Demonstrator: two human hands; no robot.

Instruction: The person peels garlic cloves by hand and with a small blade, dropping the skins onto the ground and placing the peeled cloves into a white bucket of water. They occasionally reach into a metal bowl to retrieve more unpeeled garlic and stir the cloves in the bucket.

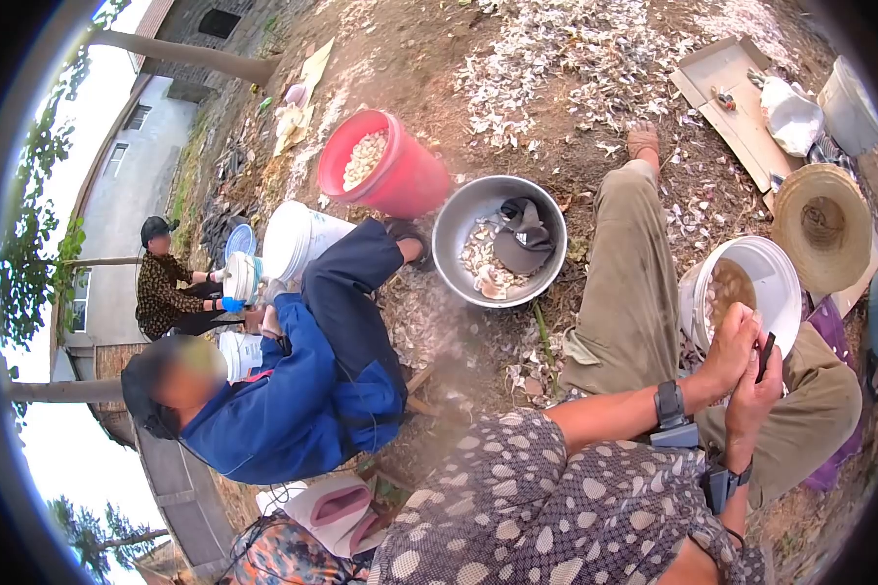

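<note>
My left hand (729, 353) is closed with its fingertips pinched together; what they hold is too small to make out. Against it, my right hand (754, 395) grips a slim black tool (766, 357), which looks like a knife handle; no blade shows. Both hands are over the near rim of a white bucket (783, 278) between my legs. In that bucket, pale garlic cloves (729, 292) lie in brownish liquid. To the left stands a metal basin (447, 229) with garlic cloves and a dark cap (524, 239) in it.
A red bucket (405, 171) of cloves stands beyond the basin. White garlic skins (566, 68) litter the ground. On the right are a straw hat (822, 224) and flattened cardboard (712, 63). A co-worker in blue (293, 390) sits left; another person (161, 278) sits farther off by buckets.
</note>
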